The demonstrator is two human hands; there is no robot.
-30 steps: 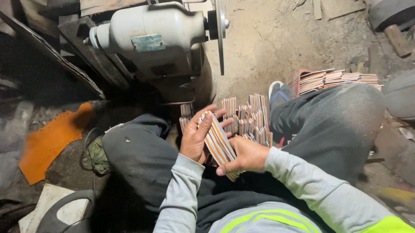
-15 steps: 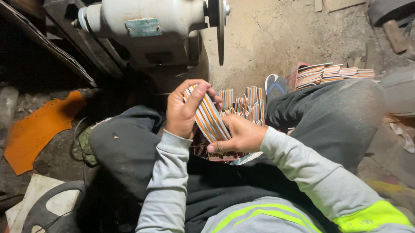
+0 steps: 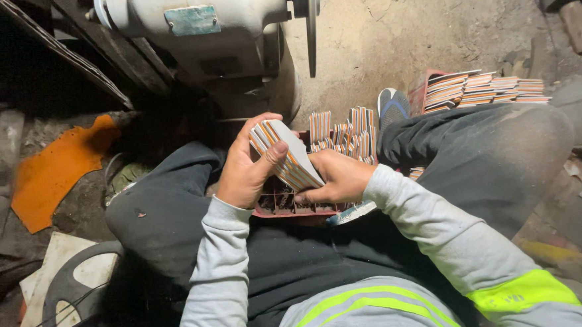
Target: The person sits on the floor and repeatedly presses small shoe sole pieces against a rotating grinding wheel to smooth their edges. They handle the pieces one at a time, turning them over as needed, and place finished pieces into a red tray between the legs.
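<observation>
Both hands, left hand [image 3: 245, 169] and right hand [image 3: 337, 177], pinch 1 striped stack [image 3: 287, 154]; red crate [image 3: 293, 208] below, perhaps plastic; grinder [image 3: 197, 22] ahead.

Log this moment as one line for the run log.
left hand: gripping striped stack | right hand: supporting stack's lower end | below: red tray on lap | ahead: bench grinder

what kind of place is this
Probably a small, rough workshop: a bench grinder on a dirt floor, and stacks of striped flat pieces like the stack both hands hold.
</observation>
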